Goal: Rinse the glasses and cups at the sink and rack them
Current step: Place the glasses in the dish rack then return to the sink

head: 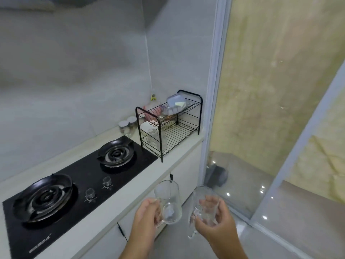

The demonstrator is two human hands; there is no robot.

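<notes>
My left hand [147, 214] grips the handle of a clear glass mug [169, 200], held upright in front of the counter edge. My right hand [214, 219] holds a second clear glass mug [203, 204], fingers curled round its body, its handle pointing down. Both mugs hang in the air over the floor, side by side. A black two-tier wire dish rack [186, 131] stands at the far end of the counter. On its lower tier sit a clear glass [153, 136] and a white plate [145, 126]. No sink is in view.
A black two-burner gas hob [74, 184] fills the counter [130, 189] at left. The rack's top tier holds plastic containers [174, 101] and a pink item. Two lidded jars [124, 126] stand beside the rack. A glass sliding door [280, 109] is at right.
</notes>
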